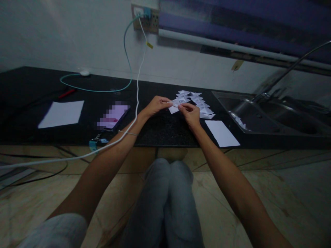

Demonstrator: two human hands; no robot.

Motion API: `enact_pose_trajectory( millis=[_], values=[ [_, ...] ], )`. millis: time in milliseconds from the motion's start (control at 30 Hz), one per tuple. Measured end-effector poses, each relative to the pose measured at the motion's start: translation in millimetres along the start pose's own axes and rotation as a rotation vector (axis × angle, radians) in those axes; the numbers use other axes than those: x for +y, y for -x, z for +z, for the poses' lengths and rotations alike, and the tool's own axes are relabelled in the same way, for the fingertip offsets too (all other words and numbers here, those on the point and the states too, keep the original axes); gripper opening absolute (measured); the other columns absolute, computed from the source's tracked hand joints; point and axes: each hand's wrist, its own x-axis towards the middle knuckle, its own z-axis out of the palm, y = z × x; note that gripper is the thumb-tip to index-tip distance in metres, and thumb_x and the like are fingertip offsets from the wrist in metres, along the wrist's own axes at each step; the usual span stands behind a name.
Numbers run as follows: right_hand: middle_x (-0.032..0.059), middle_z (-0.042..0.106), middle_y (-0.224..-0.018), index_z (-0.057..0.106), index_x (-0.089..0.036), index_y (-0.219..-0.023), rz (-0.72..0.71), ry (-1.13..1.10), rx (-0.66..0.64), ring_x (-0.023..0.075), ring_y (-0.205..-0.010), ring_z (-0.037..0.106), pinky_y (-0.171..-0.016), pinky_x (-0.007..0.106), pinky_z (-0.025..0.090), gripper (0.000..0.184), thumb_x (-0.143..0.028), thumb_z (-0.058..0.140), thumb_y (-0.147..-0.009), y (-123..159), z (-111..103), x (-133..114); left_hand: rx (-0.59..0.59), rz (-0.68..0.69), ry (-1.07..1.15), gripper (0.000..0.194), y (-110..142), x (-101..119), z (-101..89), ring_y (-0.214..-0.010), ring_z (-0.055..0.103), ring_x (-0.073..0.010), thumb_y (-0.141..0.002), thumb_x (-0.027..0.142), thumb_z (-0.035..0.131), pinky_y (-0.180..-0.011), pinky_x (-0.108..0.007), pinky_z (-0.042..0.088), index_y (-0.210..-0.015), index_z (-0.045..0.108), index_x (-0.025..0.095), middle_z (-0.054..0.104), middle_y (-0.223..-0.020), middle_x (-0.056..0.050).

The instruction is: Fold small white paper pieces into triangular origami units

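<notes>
My left hand (158, 105) and right hand (190, 114) pinch one small paper piece (173, 109); folded papers (201, 104) lie just beyond my right hand.

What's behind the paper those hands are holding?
Behind the held paper, folded white pieces sit on the dark counter. The paper and right hand cover part of that area, so whatever lies directly there can't be seen.

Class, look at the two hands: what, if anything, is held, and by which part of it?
A small piece of white paper: the left hand pinches its left side, the right hand its right side.
</notes>
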Motion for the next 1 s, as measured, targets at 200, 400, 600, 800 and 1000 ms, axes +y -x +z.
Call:
enact_pose_trajectory(
  millis=[200,400,600,800,1000],
  values=[
    [0.002,0.074,-0.081,0.076,-0.023,-0.082,-0.057,0.07,-0.091,0.0189,-0.077,0.067,-0.075,0.035,0.057,0.037,-0.06,0.077,-0.078,3,2,-2,-0.069,0.025,-0.027,0.035,1,-1,4.9,-0.073,0.066,-0.0141,-0.076,0.044,0.082,-0.067,-0.025,0.047,-0.089,0.081,0.012,0.077,-0.081,-0.007],
    [0.0016,0.074,-0.076,0.075,-0.022,-0.078,-0.105,0.114,-0.09,0.0176,-0.071,0.065,-0.071,0.034,0.054,0.036,-0.059,0.077,-0.079,5,0,-7,-0.128,0.032,-0.036,0.036,3,3,5.5,-0.07,0.063,-0.013,-0.075,0.048,0.083,-0.066,-0.025,0.045,-0.085,0.081,0.013,0.075,-0.077,-0.006],
    [0.0018,0.075,-0.076,0.077,-0.021,-0.078,-0.082,0.121,-0.074,0.0179,-0.073,0.066,-0.072,0.034,0.053,0.038,-0.059,0.078,-0.077,4,2,-10,-0.114,0.074,-0.054,0.033,-2,-4,-2.6,-0.068,0.061,-0.0113,-0.071,0.048,0.085,-0.067,-0.025,0.044,-0.077,0.082,0.015,0.073,-0.073,-0.005],
    [0.0041,0.077,-0.085,0.08,-0.02,-0.086,-0.086,0.145,-0.054,0.0195,-0.08,0.068,-0.078,0.036,0.054,0.038,-0.058,0.076,-0.079,2,0,-3,0.003,0.023,-0.023,0.036,-5,-16,-5.9,-0.058,0.057,-0.0104,-0.073,0.048,0.085,-0.057,-0.024,0.039,-0.087,0.084,0.015,0.069,-0.06,-0.003],
    [0.0002,0.07,-0.066,0.079,-0.021,-0.092,0.139,-0.095,-0.072,0.0166,-0.06,0.064,-0.059,0.032,0.055,0.044,-0.061,0.08,-0.074,5,2,-7,-0.073,-0.032,0.022,0.04,3,-1,-3.1,-0.046,0.052,-0.0064,-0.082,0.051,0.078,-0.047,-0.021,0.032,-0.094,0.082,0.013,0.071,-0.061,-0.005]
  ],
)
